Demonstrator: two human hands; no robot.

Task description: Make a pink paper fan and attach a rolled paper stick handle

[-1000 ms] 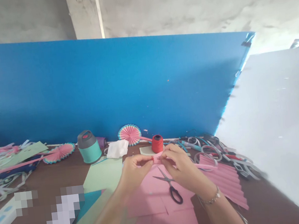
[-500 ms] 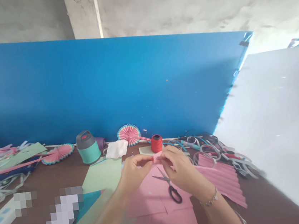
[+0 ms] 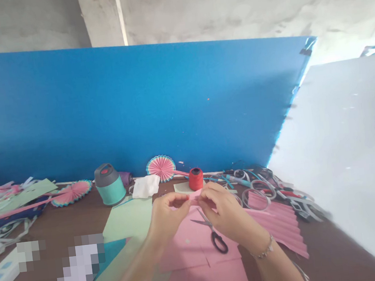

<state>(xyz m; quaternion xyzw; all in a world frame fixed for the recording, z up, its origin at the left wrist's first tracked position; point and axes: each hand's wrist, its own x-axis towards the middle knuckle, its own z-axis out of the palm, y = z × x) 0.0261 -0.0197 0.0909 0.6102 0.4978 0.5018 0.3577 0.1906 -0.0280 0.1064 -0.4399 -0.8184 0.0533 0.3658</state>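
Observation:
Both hands pinch one small piece of pink paper [image 3: 194, 195] above the table, my left hand [image 3: 170, 214] from its left end and my right hand [image 3: 220, 206] from its right. The fingertips hide much of the piece. Beneath them lie pink paper sheets [image 3: 184, 258], with black-handled scissors [image 3: 215, 236] resting on top, blades apart and pointing up-left. Just behind the hands stands a red spool of thread [image 3: 196, 179]. Beside my right forearm is a pleated pink paper [image 3: 282, 226].
Green paper [image 3: 129, 219] lies left of the hands. Behind it are a teal container with a grey lid [image 3: 110, 185], a white tissue [image 3: 146, 187] and a pink paper fan [image 3: 161, 168]. Another fan [image 3: 73, 192] lies farther left. Coiled strips and cables [image 3: 261, 190] clutter the right, before a blue partition [image 3: 136, 110].
The fingers of my two hands have come slightly closer together over the small pink piece, so less of it shows. The scissors and sheets stay put.

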